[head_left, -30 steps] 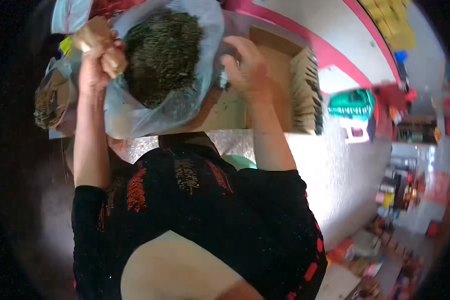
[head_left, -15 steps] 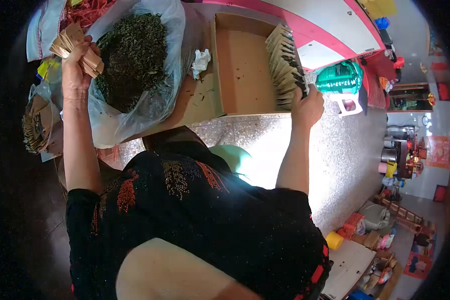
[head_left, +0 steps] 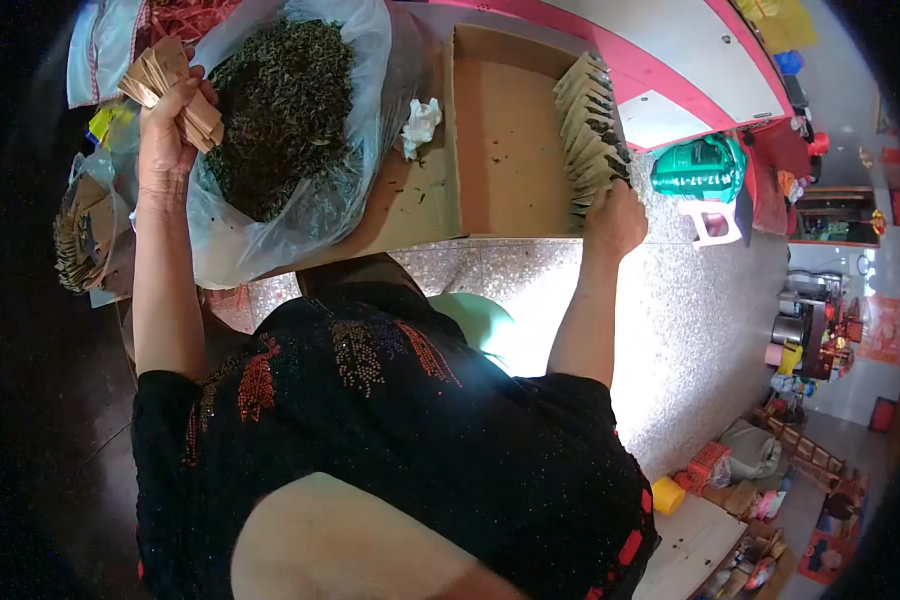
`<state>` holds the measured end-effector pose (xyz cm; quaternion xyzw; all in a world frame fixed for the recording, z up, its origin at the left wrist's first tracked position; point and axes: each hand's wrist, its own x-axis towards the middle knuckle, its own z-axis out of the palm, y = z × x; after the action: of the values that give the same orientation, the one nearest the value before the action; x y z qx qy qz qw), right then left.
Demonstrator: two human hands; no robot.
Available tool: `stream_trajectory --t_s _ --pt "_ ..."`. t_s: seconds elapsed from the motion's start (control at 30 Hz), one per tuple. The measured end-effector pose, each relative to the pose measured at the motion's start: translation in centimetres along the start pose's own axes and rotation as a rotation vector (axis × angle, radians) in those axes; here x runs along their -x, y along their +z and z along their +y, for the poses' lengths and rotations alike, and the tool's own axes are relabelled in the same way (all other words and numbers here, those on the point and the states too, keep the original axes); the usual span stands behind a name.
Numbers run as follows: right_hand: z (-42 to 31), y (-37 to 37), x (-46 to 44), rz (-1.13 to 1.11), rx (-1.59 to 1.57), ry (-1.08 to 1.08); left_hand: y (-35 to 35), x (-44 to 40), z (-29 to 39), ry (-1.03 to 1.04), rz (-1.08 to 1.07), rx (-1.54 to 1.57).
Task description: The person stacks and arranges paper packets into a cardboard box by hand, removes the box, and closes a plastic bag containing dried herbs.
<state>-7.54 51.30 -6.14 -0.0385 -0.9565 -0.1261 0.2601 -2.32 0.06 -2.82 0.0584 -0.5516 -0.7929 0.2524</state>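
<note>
My left hand [head_left: 172, 120] is closed around a bundle of small brown paper packets [head_left: 152, 78], fanned out at one end, beside the plastic bag. Dark dried leaves [head_left: 285, 110] fill that open clear plastic bag [head_left: 370, 60]. A shallow cardboard box [head_left: 505, 150] holds a row of upright paper packets [head_left: 588, 120] along its right side, with dark leaf showing at their tops. At the near end of this row, my right hand [head_left: 615, 220] has its fingers closed on a paper packet; the fingertips are partly hidden.
A crumpled white tissue [head_left: 421, 127] and leaf crumbs lie on the cardboard surface [head_left: 400, 205] between bag and box. Another plastic bag of paper packets [head_left: 85, 235] is at far left. A green sack [head_left: 700, 167] and a white stool [head_left: 712, 222] stand right of the box.
The view has shifted a little, so the table things sit farther right. Relative to the box, my right hand has moved left over the row's near end. The left hand keeps its bundle.
</note>
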Motion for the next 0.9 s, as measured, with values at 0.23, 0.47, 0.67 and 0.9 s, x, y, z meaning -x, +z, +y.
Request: stream_trajectory --t_s 0.23,0.47,0.67,0.9 --pt "1.1 1.7 -0.2 0.132 -0.084 -0.068 0.4 -0.1 -0.1 -0.007 -0.005 -0.036" --pt "1.8 2.7 -1.3 0.196 -0.126 -0.122 0.0 -0.1 -0.6 -0.048 0.014 -0.08" --pt "2.1 1.6 -1.7 0.209 -0.145 -0.09 1.0 0.1 -0.8 -0.019 0.015 -0.102" --pt "1.6 -1.0 -2.4 0.311 -0.2 -0.054 -0.4 -0.3 -1.6 -0.04 -0.04 -0.072"
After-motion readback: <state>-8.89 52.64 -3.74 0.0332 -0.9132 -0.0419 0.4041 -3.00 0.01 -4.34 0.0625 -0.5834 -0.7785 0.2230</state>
